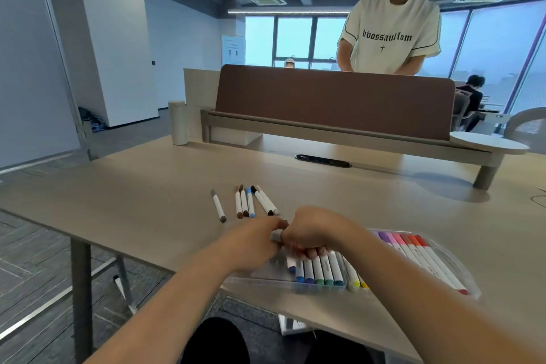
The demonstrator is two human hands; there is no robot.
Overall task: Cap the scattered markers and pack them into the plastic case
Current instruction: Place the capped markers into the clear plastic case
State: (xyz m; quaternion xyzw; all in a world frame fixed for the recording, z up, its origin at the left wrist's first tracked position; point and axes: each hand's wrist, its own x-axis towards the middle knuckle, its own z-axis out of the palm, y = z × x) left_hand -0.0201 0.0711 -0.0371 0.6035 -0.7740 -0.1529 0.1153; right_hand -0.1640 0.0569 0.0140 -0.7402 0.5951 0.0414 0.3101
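A clear plastic case (455, 269) lies on the table near its front edge, holding several white markers with coloured caps. My left hand (254, 245) and my right hand (313, 233) meet just above the case's left end and pinch a white marker (276, 236) between them; most of it is hidden by the fingers. Beyond the hands, several loose markers lie on the table: a grey one (218, 206) on its own, and a group (254, 202) with brown, blue and black ends.
A brown divider panel (334, 100) on a grey rail crosses the back of the table, with a white cylinder (178, 122) at its left end. A person in a white T-shirt (390, 35) stands behind it. The table's left edge (59, 227) drops to the floor.
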